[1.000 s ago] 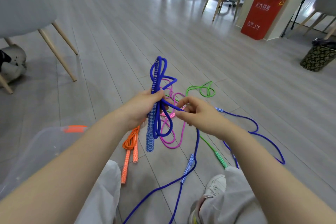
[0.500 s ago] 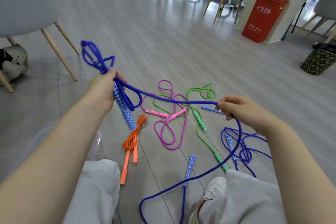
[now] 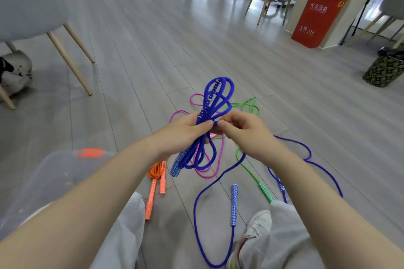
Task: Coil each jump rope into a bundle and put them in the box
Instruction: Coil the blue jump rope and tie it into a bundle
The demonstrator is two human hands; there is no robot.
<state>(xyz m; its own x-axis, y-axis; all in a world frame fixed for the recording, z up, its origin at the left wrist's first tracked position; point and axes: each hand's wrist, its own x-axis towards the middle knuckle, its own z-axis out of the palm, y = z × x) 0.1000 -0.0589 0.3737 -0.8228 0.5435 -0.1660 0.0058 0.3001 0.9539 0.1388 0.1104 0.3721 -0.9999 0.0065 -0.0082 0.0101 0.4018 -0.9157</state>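
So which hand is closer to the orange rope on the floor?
Left. The left hand grips the blue rope just above the orange rope; the right hand is farther over, across the blue bundle.

Blue rope [image 3: 215,102] half coiled, loops upright at centre. Orange rope [image 3: 156,172] bundled at seven o'clock. Clear box [image 3: 54,172] at eight o'clock.

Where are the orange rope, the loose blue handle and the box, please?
orange rope [image 3: 155,170], head view, on its coiled cord.
loose blue handle [image 3: 234,204], head view, mid-shaft.
box [image 3: 65,172], head view, on its clear wall.
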